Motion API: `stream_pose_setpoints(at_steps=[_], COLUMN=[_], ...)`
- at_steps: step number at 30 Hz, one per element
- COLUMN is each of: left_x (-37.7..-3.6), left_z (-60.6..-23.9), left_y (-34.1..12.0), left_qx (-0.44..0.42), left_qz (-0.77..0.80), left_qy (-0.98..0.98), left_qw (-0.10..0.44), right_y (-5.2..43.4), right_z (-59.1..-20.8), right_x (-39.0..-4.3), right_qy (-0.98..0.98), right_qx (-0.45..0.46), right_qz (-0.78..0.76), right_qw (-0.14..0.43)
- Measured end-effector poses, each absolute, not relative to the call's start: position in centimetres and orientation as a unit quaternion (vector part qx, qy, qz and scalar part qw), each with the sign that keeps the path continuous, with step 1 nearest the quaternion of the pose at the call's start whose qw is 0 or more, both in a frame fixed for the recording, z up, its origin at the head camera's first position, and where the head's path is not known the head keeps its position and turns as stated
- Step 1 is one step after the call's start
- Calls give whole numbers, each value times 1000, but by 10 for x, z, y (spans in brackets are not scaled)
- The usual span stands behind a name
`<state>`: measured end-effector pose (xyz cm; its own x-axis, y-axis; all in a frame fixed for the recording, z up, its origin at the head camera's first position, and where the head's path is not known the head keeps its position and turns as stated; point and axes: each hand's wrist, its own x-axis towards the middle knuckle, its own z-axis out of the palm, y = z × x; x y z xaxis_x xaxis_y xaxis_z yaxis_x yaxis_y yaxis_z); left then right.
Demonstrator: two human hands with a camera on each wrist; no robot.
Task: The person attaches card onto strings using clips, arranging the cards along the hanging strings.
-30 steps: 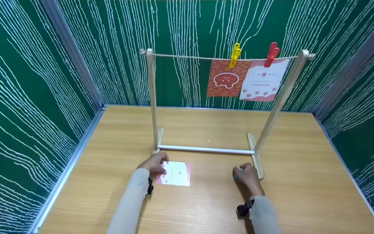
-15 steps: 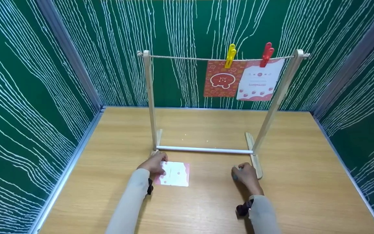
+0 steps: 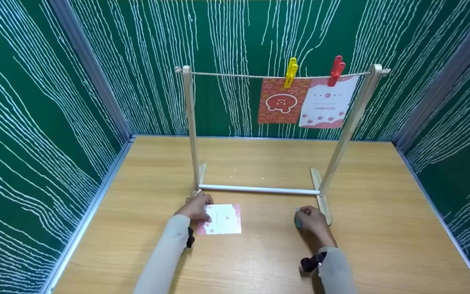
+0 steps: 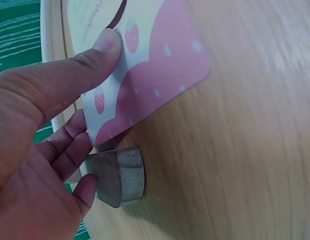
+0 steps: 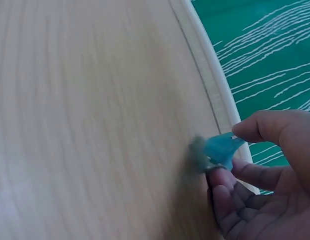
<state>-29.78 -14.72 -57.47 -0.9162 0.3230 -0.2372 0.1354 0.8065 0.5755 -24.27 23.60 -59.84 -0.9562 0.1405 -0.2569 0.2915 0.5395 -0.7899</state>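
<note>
A pink and white strawberry card [image 3: 222, 219] lies on the wooden table [image 3: 259, 253] in front of the wooden rack [image 3: 273, 134]. My left hand [image 3: 196, 206] pinches the card's left edge; in the left wrist view the thumb [image 4: 70, 75] presses on the card [image 4: 155, 65] with fingers under its lifted edge. My right hand [image 3: 310, 220] grips a blue clothespin [image 3: 297, 220] near the rack's right foot. In the right wrist view the clothespin [image 5: 219, 150] sits between thumb and fingers, its tip at the table.
The rack's string carries an orange card [image 3: 282, 101] under a yellow clothespin [image 3: 290, 72] and a white card [image 3: 327, 106] under a red clothespin [image 3: 336, 70]. The string's left half is bare. Green patterned walls [image 3: 35, 102] enclose the table on three sides.
Both hands stay almost in place. The card's left edge looks slightly more lifted under the left hand. The head view shifted a little.
</note>
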Motion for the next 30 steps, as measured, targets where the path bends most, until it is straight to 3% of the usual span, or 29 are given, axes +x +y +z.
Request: stream_pose_setpoints(at_steps=[9,18,30], left_x=[-295,-291,-286], left_z=[-577,-584,-579], left_y=[-144,-150,-161], left_qx=[153,181,156], left_qz=[311,355,431], left_qy=[921,905,877], left_qw=[178,151,143], right_y=[241,245,238], right_z=[-599,-596,-591], right_x=[-240,-236,-238], right_qy=[852,810,763], right_qx=[137,122,118], right_qz=[-494,-562,-627], right_qw=[107,112,102])
